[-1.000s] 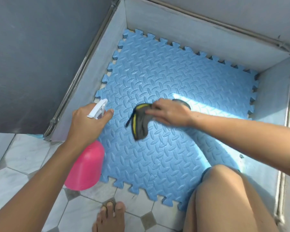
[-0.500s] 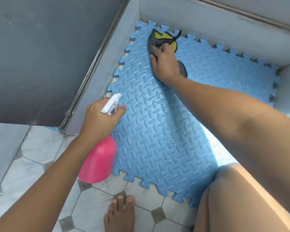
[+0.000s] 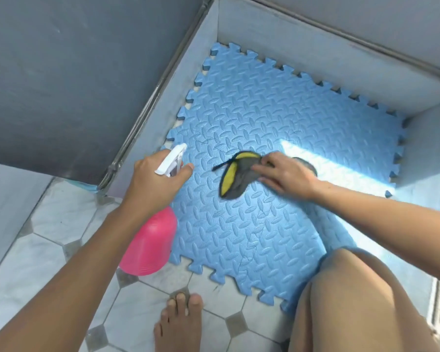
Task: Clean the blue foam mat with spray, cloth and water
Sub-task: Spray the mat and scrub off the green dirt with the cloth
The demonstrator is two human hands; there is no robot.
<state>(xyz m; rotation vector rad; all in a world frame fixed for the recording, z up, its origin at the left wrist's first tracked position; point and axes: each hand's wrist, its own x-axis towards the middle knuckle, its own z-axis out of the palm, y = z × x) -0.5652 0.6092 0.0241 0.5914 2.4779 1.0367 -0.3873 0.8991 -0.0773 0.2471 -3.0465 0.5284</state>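
A person's right hand (image 3: pixel 287 177) presses a crumpled grey-and-yellow cloth (image 3: pixel 235 179) onto the middle of the blue interlocking foam mat (image 3: pixel 252 118) in a grey-walled corner, mid-wipe; the left hand (image 3: pixel 154 184) grips a pink spray bottle (image 3: pixel 149 246) at its white trigger, likely needed for the unwiped areas next.

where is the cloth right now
In the head view the grey and yellow cloth lies near the middle of the blue foam mat, pressed under the right hand.
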